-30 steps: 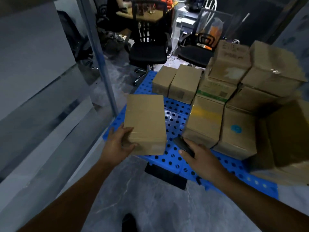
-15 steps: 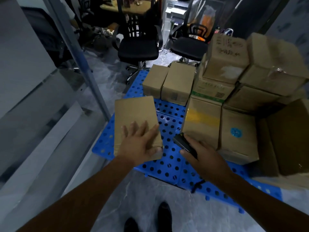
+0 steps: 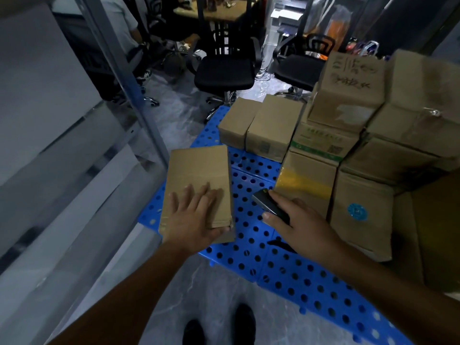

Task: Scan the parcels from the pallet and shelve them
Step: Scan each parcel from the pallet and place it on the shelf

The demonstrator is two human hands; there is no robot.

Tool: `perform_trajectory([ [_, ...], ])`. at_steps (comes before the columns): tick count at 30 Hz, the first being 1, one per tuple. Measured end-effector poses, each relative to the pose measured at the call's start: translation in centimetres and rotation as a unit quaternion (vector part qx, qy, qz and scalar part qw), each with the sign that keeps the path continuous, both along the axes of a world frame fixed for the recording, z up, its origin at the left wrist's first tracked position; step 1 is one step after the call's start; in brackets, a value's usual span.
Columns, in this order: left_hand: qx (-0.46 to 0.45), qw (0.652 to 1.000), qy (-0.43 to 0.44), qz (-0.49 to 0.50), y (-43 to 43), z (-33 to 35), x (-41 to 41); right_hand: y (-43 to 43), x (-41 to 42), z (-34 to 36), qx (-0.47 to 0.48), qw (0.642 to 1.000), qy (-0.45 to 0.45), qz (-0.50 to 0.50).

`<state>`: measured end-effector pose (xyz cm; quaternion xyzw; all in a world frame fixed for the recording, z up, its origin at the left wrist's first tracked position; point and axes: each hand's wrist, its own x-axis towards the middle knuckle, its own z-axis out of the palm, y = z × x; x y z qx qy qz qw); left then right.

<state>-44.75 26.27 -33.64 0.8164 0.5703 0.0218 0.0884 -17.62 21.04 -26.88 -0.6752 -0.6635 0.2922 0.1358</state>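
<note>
While our left hand (image 3: 196,217) lies spread, fingers flat, on the near end of a flat parcel (image 3: 199,185) at the left edge of the blue pallet (image 3: 251,255), our right hand (image 3: 296,220) grips a dark scanner (image 3: 270,204) just to its right, in front of the stacked boxes (image 3: 348,155). We judge the scanning step to be in hand; no label shows on the upper face, so the next move probably calls for turning the parcel to find one.

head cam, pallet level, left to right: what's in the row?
flat parcel under left hand → scanner in right hand → yellow-taped box → blue-sticker box
</note>
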Motion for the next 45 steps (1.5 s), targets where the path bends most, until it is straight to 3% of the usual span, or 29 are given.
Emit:
perform_trajectory([
  [2, 0.027, 0.998, -0.05, 0.004, 0.0, 0.5, -1.7, 0.2, 0.0, 0.2, -0.009, 1.0, 0.0, 0.006],
  [4, 0.022, 0.984, -0.172, 0.036, 0.2, 0.7, -4.5, 0.5, -0.5, 0.2, -0.017, 1.0, -0.002, 0.015],
  [7, -0.051, 0.897, -0.428, 0.099, -0.3, -0.3, -9.3, 0.8, -2.0, 0.2, -0.03, 0.999, 0.005, 0.032],
  [9, -0.109, 0.857, -0.491, 0.109, -1.2, -0.9, -11.1, 1.2, -3.3, 0.4, -0.027, 0.999, 0.004, 0.038],
  [12, -0.18, 0.839, -0.492, 0.145, -2.1, -1.7, -11.8, 2.1, -4.9, 0.7, -0.033, 0.998, -0.013, 0.044],
  [14, -0.128, 0.84, -0.496, 0.179, -2.0, -1.5, -11.7, 2.8, -5.7, 1.0, -0.024, 0.998, -0.03, 0.047],
  [17, -0.035, 0.882, -0.44, 0.163, -0.4, 0.2, -9.1, 3.7, -6.4, 1.4, -0.022, 0.998, -0.055, 0.028],
  [22, -0.074, 0.941, -0.307, 0.118, 3.2, 0.9, -3.6, 3.9, -7.1, 1.5, -0.052, 0.998, -0.027, 0.003],
  [25, -0.037, 0.926, -0.357, 0.116, 3.6, -0.6, -4.8, 3.3, -7.2, 1.6, -0.051, 0.998, -0.04, -0.019],
  [29, -0.043, 0.875, -0.482, -0.004, 3.1, -3.0, -9.6, 2.9, -7.6, 2.1, -0.036, 0.998, -0.029, -0.047],
  [35, -0.15, 0.855, -0.497, 0.022, 3.9, -5.7, -17.3, 3.2, -9.1, 3.5, -0.042, 0.996, -0.081, -0.009],
  [39, -0.13, 0.894, -0.424, -0.068, 4.5, -5.2, -15.4, 4.4, -10.3, 4.6, -0.059, 0.972, -0.213, 0.085],
  [42, -0.121, 0.914, -0.383, -0.049, 4.0, -4.9, -14.1, 5.7, -10.2, 5.8, -0.091, 0.948, -0.278, 0.126],
  [45, 0.004, 0.96, -0.27, -0.078, 3.9, -4.0, -12.9, 6.2, -9.4, 6.9, -0.104, 0.936, -0.313, 0.127],
])
